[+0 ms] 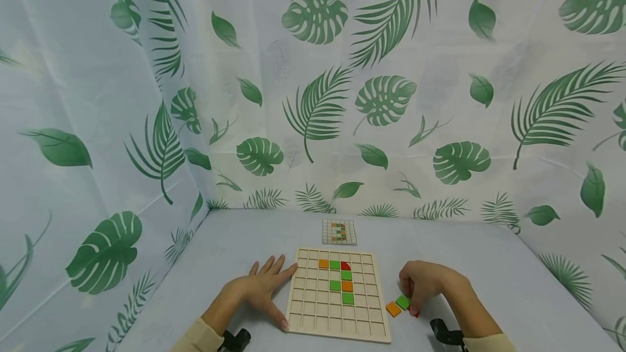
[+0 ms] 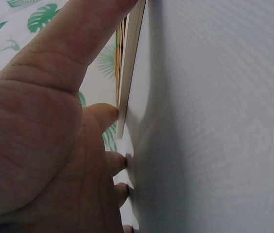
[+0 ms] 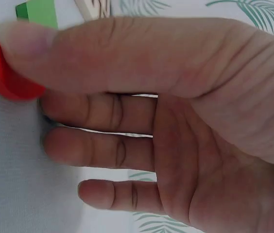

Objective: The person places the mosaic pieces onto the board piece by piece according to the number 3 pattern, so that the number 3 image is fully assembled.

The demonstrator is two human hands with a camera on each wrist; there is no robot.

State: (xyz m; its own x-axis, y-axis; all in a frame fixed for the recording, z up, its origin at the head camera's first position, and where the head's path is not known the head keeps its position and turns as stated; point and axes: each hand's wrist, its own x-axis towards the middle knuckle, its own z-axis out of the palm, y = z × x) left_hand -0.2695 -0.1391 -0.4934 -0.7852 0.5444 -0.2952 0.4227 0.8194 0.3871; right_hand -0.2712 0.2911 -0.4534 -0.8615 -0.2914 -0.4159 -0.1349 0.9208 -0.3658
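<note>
A square wooden grid board [image 1: 313, 307] lies on the table with orange, green and red tiles set in some upper and middle cells. My left hand [image 1: 261, 289] has its fingers spread, thumb and index finger touching the board's left edge; the left wrist view shows the index fingertip against that edge [image 2: 127, 82]. Right of the board, my right hand [image 1: 430, 280] pinches a red tile [image 3: 18, 88] with a rounded side, thumb on top; the index finger is mostly hidden behind the thumb. Beside it lie a loose green tile [image 1: 402, 302] and an orange tile [image 1: 393, 309].
Behind the board lies a small pattern card [image 1: 326, 227] printed with a grid and coloured squares. A white cloth [image 1: 274, 221] covers the table. Leaf-printed curtains [image 1: 401, 178] stand at the back and sides.
</note>
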